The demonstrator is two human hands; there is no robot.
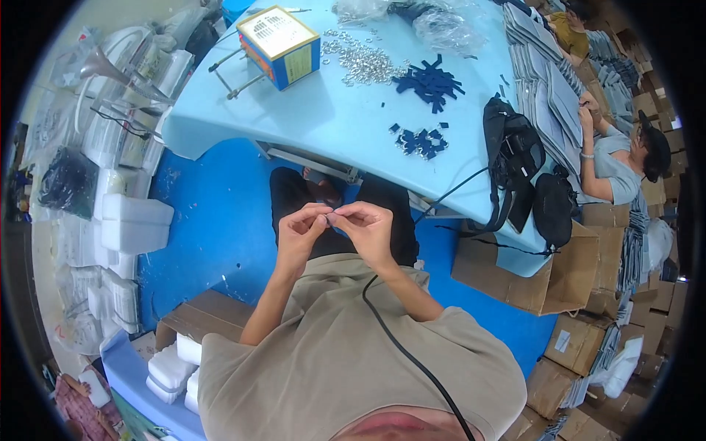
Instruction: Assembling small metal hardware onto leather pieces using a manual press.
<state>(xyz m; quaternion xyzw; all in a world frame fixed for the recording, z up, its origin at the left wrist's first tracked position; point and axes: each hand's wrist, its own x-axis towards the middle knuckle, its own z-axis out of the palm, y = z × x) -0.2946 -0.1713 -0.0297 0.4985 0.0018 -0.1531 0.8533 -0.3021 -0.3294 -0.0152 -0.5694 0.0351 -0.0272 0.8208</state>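
Note:
Above my lap, my left hand and my right hand meet fingertip to fingertip. Both are closed in a pinch around something tiny and dark, mostly hidden by the fingers; its kind cannot be made out. Beyond them, on the light blue table, lies a heap of small silver metal pieces. Just right of it is a pile of short navy fabric strips. Nearer to me sits a smaller cluster of navy pieces with metal bits among them.
A yellow and blue box stands at the table's far left beside a metal frame. Black bags lie at its right edge, a cable trailing off. An open carton is at right. Another person works beside stacked grey pieces.

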